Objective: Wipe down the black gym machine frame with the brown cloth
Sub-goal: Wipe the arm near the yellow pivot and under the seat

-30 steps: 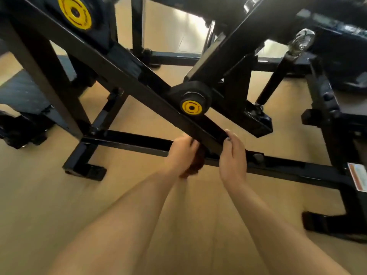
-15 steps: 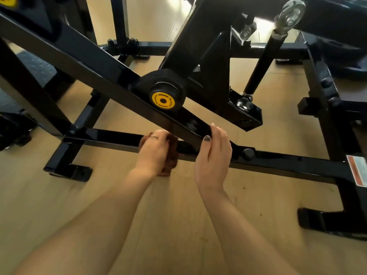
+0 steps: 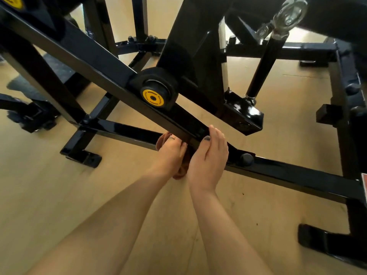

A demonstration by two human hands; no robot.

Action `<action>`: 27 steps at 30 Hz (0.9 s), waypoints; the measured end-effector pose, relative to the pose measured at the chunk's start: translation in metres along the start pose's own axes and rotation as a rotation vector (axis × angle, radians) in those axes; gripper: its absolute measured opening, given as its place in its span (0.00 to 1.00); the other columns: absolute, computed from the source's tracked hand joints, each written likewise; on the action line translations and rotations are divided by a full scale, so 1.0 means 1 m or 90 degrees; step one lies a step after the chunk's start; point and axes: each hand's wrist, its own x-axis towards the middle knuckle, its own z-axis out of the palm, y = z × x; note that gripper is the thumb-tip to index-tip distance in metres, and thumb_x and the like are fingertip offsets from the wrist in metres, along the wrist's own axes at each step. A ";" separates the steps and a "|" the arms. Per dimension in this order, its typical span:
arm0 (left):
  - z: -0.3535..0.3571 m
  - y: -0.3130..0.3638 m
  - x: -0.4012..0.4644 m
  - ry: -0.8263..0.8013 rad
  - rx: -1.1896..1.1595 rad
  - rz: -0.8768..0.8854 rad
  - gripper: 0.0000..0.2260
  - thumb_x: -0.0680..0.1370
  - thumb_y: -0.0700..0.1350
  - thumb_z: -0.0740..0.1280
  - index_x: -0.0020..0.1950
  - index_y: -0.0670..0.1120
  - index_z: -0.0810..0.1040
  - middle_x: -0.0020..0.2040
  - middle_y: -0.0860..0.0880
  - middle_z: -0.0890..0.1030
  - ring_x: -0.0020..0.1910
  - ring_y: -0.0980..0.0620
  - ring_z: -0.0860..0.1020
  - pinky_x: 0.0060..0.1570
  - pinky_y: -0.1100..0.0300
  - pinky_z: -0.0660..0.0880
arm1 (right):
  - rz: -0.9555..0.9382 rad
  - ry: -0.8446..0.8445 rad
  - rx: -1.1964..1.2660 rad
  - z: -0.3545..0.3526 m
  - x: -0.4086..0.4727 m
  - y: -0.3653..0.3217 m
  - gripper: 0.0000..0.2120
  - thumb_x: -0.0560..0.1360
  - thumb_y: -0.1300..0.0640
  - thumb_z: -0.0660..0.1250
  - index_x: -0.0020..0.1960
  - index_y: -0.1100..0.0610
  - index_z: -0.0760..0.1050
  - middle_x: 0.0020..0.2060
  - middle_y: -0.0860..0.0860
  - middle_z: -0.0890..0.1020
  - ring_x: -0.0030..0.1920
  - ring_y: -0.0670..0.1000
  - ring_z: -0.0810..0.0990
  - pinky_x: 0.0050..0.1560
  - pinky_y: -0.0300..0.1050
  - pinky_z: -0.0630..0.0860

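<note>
The black gym machine frame point(image 3: 95, 62) fills the upper view, with a long diagonal beam running from top left down to the low floor rail point(image 3: 294, 173). My left hand point(image 3: 168, 155) grips the brown cloth point(image 3: 181, 169) under the diagonal beam's lower end, against the rail; most of the cloth is hidden by the hand. My right hand point(image 3: 208, 159) rests on the beam's lower end, thumb on the near edge and fingers over the top.
A pivot hub with a yellow cap point(image 3: 153, 97) sits on the beam just above my hands. A black bracket point(image 3: 244, 116) and a slanted strut point(image 3: 262, 64) stand to the right. Black feet point(image 3: 81, 155) rest on the pale wooden floor point(image 3: 59, 195).
The view has moved closer and lower on the frame. My left hand with the cloth has slid right along the rail, close beside my right hand, which stays on the beam.
</note>
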 end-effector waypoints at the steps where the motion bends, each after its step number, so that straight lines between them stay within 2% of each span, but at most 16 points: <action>1: -0.002 0.000 0.002 0.000 0.000 -0.003 0.14 0.86 0.47 0.58 0.62 0.40 0.78 0.57 0.42 0.80 0.60 0.41 0.78 0.62 0.51 0.73 | -0.005 0.003 0.003 0.001 0.000 0.000 0.21 0.86 0.50 0.51 0.76 0.49 0.70 0.75 0.45 0.71 0.78 0.46 0.63 0.79 0.56 0.60; 4: -0.012 -0.003 0.005 -0.029 -0.021 -0.011 0.14 0.87 0.47 0.57 0.70 0.47 0.73 0.64 0.50 0.76 0.65 0.50 0.73 0.68 0.59 0.67 | -0.033 0.003 -0.006 0.000 0.000 0.004 0.22 0.85 0.50 0.50 0.76 0.51 0.70 0.73 0.45 0.73 0.77 0.47 0.64 0.78 0.56 0.62; 6: -0.026 -0.015 0.009 -0.037 -0.013 -0.011 0.15 0.87 0.46 0.55 0.72 0.49 0.71 0.65 0.52 0.72 0.64 0.53 0.70 0.68 0.60 0.64 | -0.047 -0.003 -0.024 0.000 0.000 0.007 0.21 0.86 0.51 0.52 0.77 0.51 0.69 0.74 0.46 0.72 0.78 0.47 0.63 0.79 0.55 0.61; 8: -0.042 -0.033 0.019 -0.005 -0.009 -0.013 0.13 0.86 0.46 0.55 0.69 0.52 0.72 0.63 0.53 0.73 0.62 0.55 0.70 0.65 0.59 0.64 | -0.051 0.002 -0.042 0.002 -0.001 0.009 0.21 0.86 0.51 0.52 0.77 0.51 0.68 0.75 0.46 0.71 0.78 0.47 0.62 0.80 0.54 0.58; 10: -0.052 -0.052 0.030 0.009 0.000 -0.030 0.10 0.86 0.45 0.56 0.65 0.54 0.72 0.61 0.52 0.74 0.60 0.52 0.72 0.63 0.56 0.67 | -0.049 0.019 -0.071 0.007 -0.003 0.003 0.22 0.86 0.51 0.51 0.77 0.52 0.68 0.76 0.47 0.70 0.79 0.48 0.61 0.81 0.54 0.55; 12: -0.051 -0.061 0.033 0.025 0.003 -0.017 0.09 0.86 0.46 0.57 0.63 0.54 0.73 0.60 0.52 0.74 0.59 0.51 0.73 0.65 0.52 0.70 | -0.042 0.036 -0.109 0.014 -0.006 -0.001 0.22 0.86 0.51 0.51 0.79 0.52 0.66 0.77 0.48 0.68 0.80 0.49 0.59 0.82 0.54 0.52; 15: -0.038 -0.058 0.030 0.088 0.045 0.052 0.07 0.85 0.50 0.58 0.60 0.54 0.74 0.58 0.52 0.77 0.58 0.49 0.75 0.65 0.47 0.73 | -0.056 0.051 -0.150 0.019 -0.010 0.001 0.25 0.86 0.48 0.47 0.80 0.52 0.62 0.79 0.48 0.65 0.81 0.48 0.56 0.82 0.54 0.52; 17: -0.035 -0.056 0.027 0.064 0.095 0.112 0.08 0.85 0.52 0.59 0.61 0.54 0.73 0.58 0.54 0.75 0.58 0.51 0.73 0.67 0.47 0.71 | -0.057 0.066 -0.160 0.022 -0.011 0.003 0.26 0.85 0.48 0.45 0.81 0.53 0.62 0.80 0.48 0.65 0.81 0.48 0.56 0.82 0.54 0.52; 20: -0.036 -0.057 0.022 -0.023 0.167 0.222 0.11 0.86 0.54 0.56 0.67 0.56 0.72 0.65 0.55 0.72 0.65 0.51 0.69 0.73 0.46 0.64 | -0.039 0.112 -0.158 0.030 -0.012 -0.002 0.29 0.84 0.46 0.43 0.80 0.52 0.64 0.79 0.48 0.66 0.81 0.48 0.57 0.82 0.54 0.52; 24: -0.039 -0.077 0.029 -0.104 0.239 0.344 0.18 0.87 0.56 0.52 0.77 0.63 0.60 0.78 0.55 0.61 0.78 0.48 0.58 0.79 0.49 0.47 | -0.005 0.150 -0.146 0.036 -0.014 -0.008 0.29 0.83 0.45 0.43 0.81 0.51 0.63 0.79 0.47 0.65 0.81 0.47 0.56 0.82 0.52 0.51; 27: -0.056 -0.096 0.045 -0.134 0.251 0.412 0.18 0.87 0.57 0.52 0.77 0.64 0.59 0.77 0.57 0.62 0.76 0.49 0.62 0.77 0.51 0.59 | 0.027 0.163 -0.155 0.038 -0.019 -0.015 0.27 0.85 0.46 0.45 0.82 0.52 0.59 0.81 0.48 0.62 0.82 0.48 0.54 0.82 0.52 0.51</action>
